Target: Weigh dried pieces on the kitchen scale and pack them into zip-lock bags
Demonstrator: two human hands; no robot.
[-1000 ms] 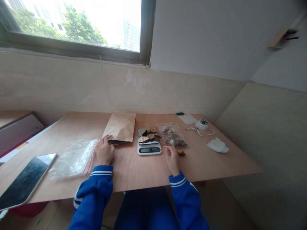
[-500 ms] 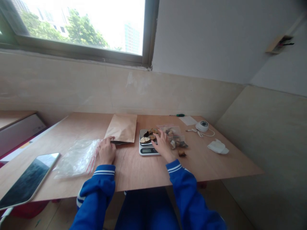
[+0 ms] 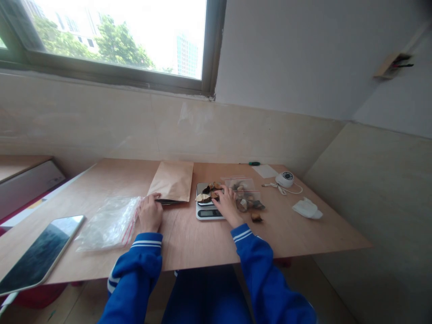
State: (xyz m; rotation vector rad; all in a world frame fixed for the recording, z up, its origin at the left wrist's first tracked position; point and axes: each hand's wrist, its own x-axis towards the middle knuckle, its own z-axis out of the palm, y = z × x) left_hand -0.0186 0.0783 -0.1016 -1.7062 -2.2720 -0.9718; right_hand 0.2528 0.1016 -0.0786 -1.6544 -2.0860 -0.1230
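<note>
A white kitchen scale (image 3: 203,215) with a digital display stands before me, bearing several dried brown-and-cream slices (image 3: 203,197). Over its right side, my right hand (image 3: 227,204) has its thumb and fingers bent around a brown slice on the pile. My left hand (image 3: 150,214) grips the near left corner of a kraft paper bag (image 3: 173,182), whose dark mouth faces me. Close to the left wrist lies a clear zip bag (image 3: 108,222) with red lines. Clear bags of dried pieces (image 3: 248,198) lie just right of the scale, partly behind my right hand.
One loose dried piece (image 3: 256,218) sits right of my right hand. Farther right are a white round device with a cable (image 3: 284,179) and a crumpled white tissue (image 3: 307,208). A green screwdriver (image 3: 254,164) and paper (image 3: 265,171) lie at the back; a phone (image 3: 42,252) lies left.
My right hand has drawn slightly toward me, and its fingers have closed in on the slices. A pale slice on the scale has shifted a little left. My left hand has stayed put.
</note>
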